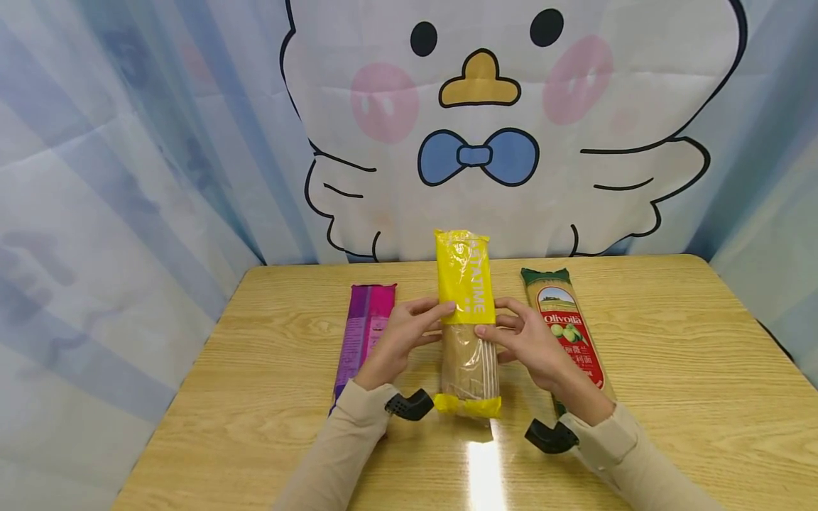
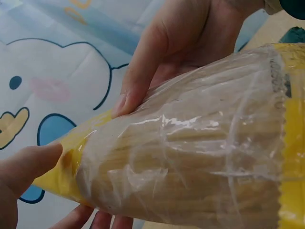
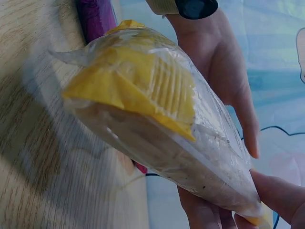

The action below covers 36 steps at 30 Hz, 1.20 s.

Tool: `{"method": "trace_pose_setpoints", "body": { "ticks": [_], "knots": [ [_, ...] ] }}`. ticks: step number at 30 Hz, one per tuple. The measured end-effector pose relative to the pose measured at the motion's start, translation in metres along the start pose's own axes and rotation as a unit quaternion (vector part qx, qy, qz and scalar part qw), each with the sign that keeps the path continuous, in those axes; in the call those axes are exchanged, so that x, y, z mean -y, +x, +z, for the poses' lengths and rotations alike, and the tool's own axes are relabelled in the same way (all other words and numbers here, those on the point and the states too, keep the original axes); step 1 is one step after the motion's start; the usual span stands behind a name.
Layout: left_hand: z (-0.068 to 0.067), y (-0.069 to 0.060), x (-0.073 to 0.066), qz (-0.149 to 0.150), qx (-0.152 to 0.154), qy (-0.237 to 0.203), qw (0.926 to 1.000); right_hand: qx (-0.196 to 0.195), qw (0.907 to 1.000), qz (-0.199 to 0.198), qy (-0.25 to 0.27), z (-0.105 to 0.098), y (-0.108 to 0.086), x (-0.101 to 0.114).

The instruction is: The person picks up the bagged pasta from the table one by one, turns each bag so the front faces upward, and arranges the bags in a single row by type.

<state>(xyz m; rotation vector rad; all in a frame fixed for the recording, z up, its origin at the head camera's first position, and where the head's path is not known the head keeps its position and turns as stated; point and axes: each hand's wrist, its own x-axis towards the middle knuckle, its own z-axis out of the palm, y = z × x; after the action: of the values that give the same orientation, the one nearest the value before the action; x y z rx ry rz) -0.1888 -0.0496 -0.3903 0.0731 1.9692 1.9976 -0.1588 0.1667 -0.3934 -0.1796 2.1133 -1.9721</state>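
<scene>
Left of the yellow pasta packet (image 1: 469, 358), purple packet (image 1: 361, 337) on the table (image 1: 255, 355). On the yellow one's left edge, left hand (image 1: 404, 335), pinching. Held up between both hands (neither nearer), long axis running toward the curtain (image 1: 192, 142). On the right edge, right hand (image 1: 529, 342), pinching too; farther right, Olivoilà packet (image 1: 565, 319).

Purple-pink packet (image 1: 363, 333) and Olivoilà packet (image 1: 566, 323) on wooden table (image 1: 690, 348); blue-white curtain (image 1: 172, 135) with cartoon bird (image 1: 481, 156) behind.
</scene>
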Motion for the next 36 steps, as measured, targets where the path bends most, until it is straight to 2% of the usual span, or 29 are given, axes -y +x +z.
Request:
{"method": "trace_pose_setpoints", "body": {
  "ticks": [8,15,23,29,36],
  "knots": [
    [-0.002,-0.002,0.004,0.012,-0.005,0.016,0.9998,-0.009,0.9999,0.0,0.006,-0.001,-0.001,0.0],
    [0.0,-0.003,0.006,0.013,-0.028,0.023,0.9992,-0.003,0.9999,0.01,0.0,-0.001,-0.001,0.001],
    [-0.002,-0.004,0.008,0.017,-0.038,0.02,0.9989,0.012,0.999,0.042,0.005,-0.004,0.0,0.001],
    [-0.005,-0.003,0.011,-0.005,-0.038,-0.012,0.9992,0.03,0.9983,0.05,0.009,-0.006,0.0,0.003],
    [-0.007,0.003,0.013,-0.038,-0.044,-0.031,0.9978,0.026,0.9977,0.062,0.009,-0.006,0.002,0.004]
  ]
}}
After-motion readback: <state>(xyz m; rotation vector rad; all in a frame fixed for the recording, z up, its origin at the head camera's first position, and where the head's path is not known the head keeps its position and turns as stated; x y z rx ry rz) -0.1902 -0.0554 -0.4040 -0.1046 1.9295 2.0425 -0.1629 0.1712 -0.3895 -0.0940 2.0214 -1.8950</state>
